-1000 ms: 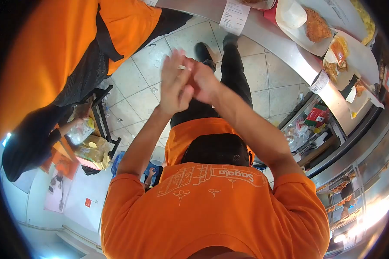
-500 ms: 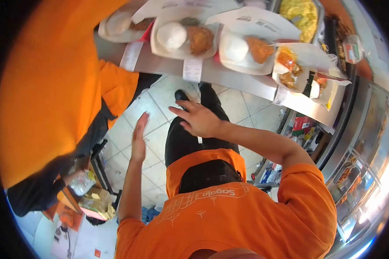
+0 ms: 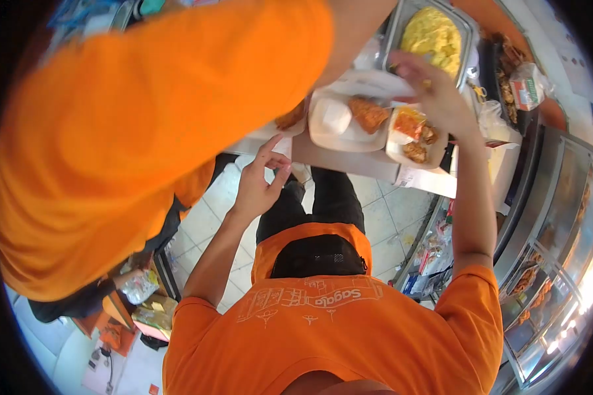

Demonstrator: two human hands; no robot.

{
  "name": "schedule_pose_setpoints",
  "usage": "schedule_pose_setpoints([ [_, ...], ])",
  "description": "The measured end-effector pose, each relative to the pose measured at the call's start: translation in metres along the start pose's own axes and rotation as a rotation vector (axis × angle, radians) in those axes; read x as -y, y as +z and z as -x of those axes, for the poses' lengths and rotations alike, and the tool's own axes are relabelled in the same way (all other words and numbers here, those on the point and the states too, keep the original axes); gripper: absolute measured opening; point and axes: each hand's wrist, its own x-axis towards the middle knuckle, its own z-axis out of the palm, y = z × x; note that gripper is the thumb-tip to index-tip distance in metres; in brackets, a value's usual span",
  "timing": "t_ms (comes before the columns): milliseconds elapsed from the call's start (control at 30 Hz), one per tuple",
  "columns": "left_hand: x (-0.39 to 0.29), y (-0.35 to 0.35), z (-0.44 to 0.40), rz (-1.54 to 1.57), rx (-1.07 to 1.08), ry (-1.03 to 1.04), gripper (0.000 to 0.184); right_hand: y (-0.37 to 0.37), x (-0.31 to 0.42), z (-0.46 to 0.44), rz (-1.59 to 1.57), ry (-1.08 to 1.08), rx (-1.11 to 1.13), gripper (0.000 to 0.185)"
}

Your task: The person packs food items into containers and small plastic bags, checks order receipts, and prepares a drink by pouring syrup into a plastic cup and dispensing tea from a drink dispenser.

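My left hand (image 3: 260, 187) is open and holds nothing, its index finger stretched toward the counter's front edge, close to a partly hidden box with fried chicken (image 3: 288, 118). My right hand (image 3: 435, 92) reaches over the open food boxes. It is slightly blurred, with its fingers apart and nothing visible in them. Below its fingers, an open box (image 3: 318, 135) contains a round white mound (image 3: 336, 116) and a piece of fried chicken (image 3: 369, 114). A smaller box (image 3: 392, 153) beside it holds a bag of orange-red sauce (image 3: 410, 123) and browned pieces (image 3: 415, 153).
A co-worker's orange sleeve (image 3: 178, 118) and arm cross the counter from the left, covering other boxes. Behind my right hand stands a metal tray (image 3: 469, 39) of yellow food (image 3: 435, 39). To the right are a dark tray (image 3: 502, 85) and a glass display case (image 3: 553, 263).
My right hand has moved up and right, from over the floor to above the boxes. My left hand has risen toward the counter. The co-worker's arm has swung across the boxes.
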Motion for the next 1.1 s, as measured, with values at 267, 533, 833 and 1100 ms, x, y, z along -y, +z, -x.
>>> schedule_pose_setpoints([
  [267,-0.025,0.003,-0.076,-0.132,0.059,0.035,0.032,0.0,-0.043,-0.112,0.746,-0.073,0.339,0.032],
  [533,0.018,0.012,-0.051,-0.263,-0.2,-0.013,0.019,0.012,-0.111,-0.185,0.925,-0.267,0.179,0.035],
  [833,0.022,0.006,-0.009,-0.04,-0.161,-0.207,0.035,0.052,-0.078,-0.152,1.118,-0.459,0.459,0.024],
  [1100,0.028,0.014,0.003,-0.104,-0.183,-0.313,0.035,0.141,-0.09,-0.189,1.199,-0.709,0.361,0.021],
])
